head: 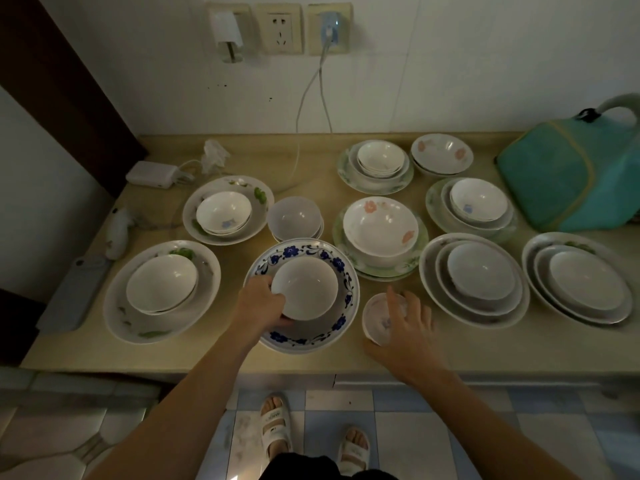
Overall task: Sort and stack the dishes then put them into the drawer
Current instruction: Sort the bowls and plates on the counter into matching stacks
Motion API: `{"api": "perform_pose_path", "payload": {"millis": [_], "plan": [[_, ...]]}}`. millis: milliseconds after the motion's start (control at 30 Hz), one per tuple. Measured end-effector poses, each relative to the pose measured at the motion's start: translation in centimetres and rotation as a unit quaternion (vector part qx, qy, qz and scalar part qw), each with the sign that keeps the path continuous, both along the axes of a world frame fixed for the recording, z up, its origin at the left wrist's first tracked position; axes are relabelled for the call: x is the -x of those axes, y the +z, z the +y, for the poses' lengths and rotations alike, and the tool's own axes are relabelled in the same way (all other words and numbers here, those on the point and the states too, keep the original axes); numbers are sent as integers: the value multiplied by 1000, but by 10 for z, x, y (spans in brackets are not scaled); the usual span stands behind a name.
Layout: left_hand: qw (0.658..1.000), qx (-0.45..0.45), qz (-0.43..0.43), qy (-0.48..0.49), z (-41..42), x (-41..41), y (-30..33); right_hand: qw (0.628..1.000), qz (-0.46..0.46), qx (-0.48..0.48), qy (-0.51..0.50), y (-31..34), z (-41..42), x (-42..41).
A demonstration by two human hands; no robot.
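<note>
Many bowls and plates stand in small piles on a beige counter (214, 355). My left hand (260, 303) grips the rim of a plain white bowl (306, 289) sitting in a blue-flowered plate (341, 320) at the front centre. My right hand (405, 327) lies over a small white bowl (375, 315) just right of that plate, fingers spread on its rim. A pink-flowered bowl (380, 226) sits on green-rimmed plates behind. Left of centre, a white bowl (161, 284) rests in a green-leaf plate (131, 323).
More stacks fill the right side, such as nested plates (474, 282) and another set (585, 282). A teal bag (568, 174) stands at the back right. A white charger (152, 174) with cables and a phone (74, 292) lie at the left. Tiled floor shows below the counter edge.
</note>
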State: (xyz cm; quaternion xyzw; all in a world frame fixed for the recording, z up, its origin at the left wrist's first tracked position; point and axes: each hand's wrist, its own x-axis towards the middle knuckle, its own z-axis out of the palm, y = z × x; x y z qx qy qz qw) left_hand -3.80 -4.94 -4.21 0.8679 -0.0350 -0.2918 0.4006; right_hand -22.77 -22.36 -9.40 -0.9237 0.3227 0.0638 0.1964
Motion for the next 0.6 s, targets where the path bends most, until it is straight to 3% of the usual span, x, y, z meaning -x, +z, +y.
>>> {"api": "perform_pose_path", "payload": {"millis": [167,400,600], "plan": [[1000,12,-10,-13,6,-8,6,1000,-1,-24,7,17,-5,3],[977,177,100,68,34,-27,24,976,-204,-76,20,72,5,-14],[942,268,157,128,63,-57,33,963,-246,-98,51,91,31,-100]]}}
